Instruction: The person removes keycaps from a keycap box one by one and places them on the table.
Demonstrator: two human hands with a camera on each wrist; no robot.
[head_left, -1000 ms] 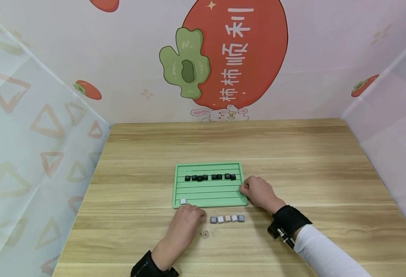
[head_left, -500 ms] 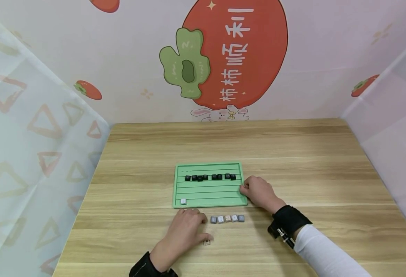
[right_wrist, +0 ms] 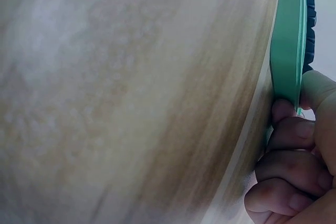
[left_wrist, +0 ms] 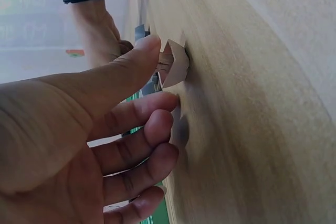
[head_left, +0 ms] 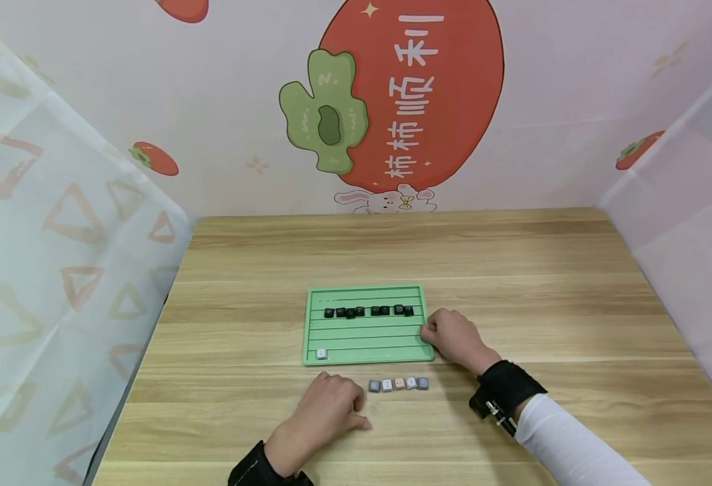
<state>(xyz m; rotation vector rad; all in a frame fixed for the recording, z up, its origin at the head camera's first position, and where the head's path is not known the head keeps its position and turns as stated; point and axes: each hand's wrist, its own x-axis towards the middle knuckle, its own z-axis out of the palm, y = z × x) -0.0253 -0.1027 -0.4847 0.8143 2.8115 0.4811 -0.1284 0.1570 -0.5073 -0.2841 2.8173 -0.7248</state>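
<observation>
Pale keycap (left_wrist: 177, 65) is in front of the green tray (head_left: 368, 342), by the thumb of the left hand (head_left: 324, 408); I cannot tell whether that loosely curled hand grips it. The right hand (head_left: 455, 337) pinches the tray's right edge. Five keycaps (head_left: 399, 384) line up before the tray; black keycaps (head_left: 350, 313) stand on it.

White characters (head_left: 412, 96) reading 柿柿顺利 adorn a red persimmon (head_left: 468, 88) at twelve o'clock; pale keycaps (head_left: 399, 383) appear marked, illegibly.
</observation>
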